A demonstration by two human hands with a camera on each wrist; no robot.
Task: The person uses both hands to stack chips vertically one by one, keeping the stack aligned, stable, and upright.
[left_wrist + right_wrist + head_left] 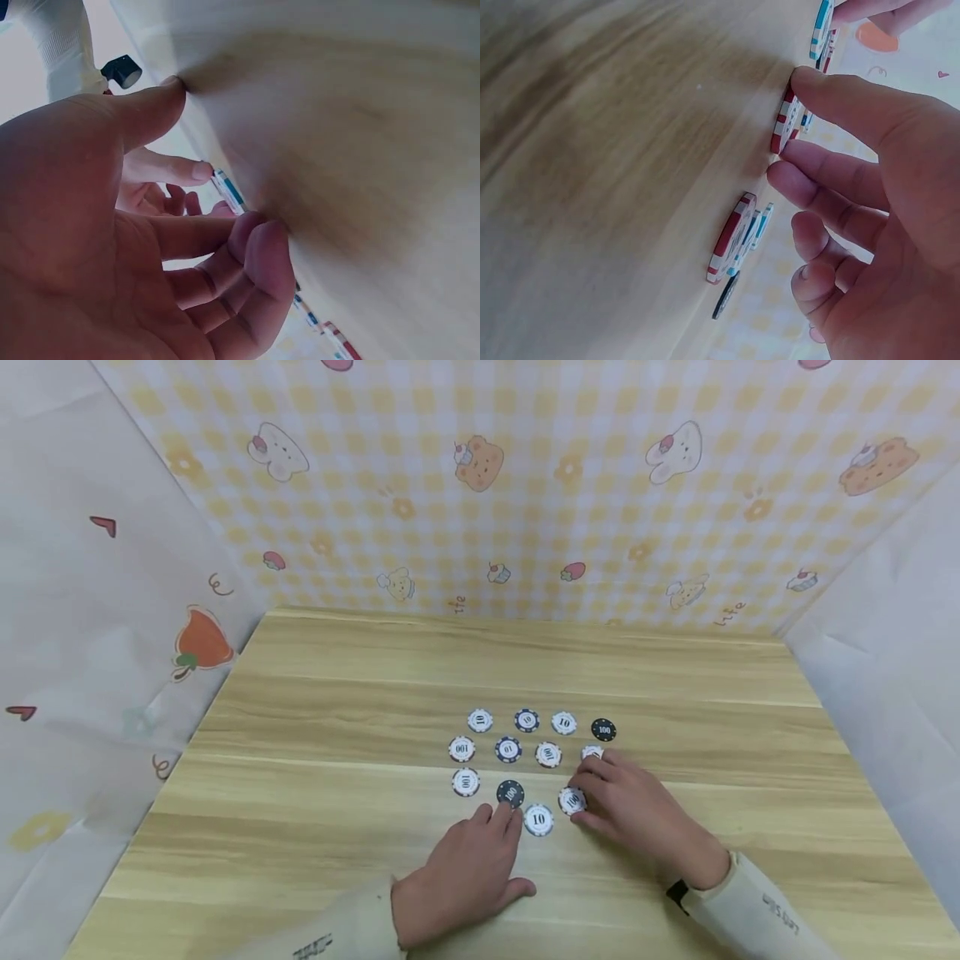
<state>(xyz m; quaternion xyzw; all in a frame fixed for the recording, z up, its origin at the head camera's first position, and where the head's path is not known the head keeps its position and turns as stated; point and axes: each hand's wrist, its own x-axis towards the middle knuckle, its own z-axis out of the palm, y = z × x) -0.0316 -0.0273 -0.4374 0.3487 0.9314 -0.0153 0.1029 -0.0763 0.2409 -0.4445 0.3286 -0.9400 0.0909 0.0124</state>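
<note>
My right hand [637, 810] pinches a red-edged "100" poker chip [783, 124] between thumb and index finger, flat at the tabletop. Just behind its fingers, partly covered, lies another red-edged chip [731, 240]. My left hand [468, 868] rests low on the table, its fingertips at the near edge of a black "100" chip [511, 792]. In the left wrist view, that hand's fingers [268, 259] bend loosely and its thumb stands apart, its tip at the wood. Between the hands lies a white "10" chip [538, 819].
Several more chips lie flat in loose rows beyond the hands, among them a blue-edged chip [507, 749], a white "100" chip [466, 782] and a black chip [603, 730] at the far right. The wooden table [337, 693] meets a patterned back wall [525, 527].
</note>
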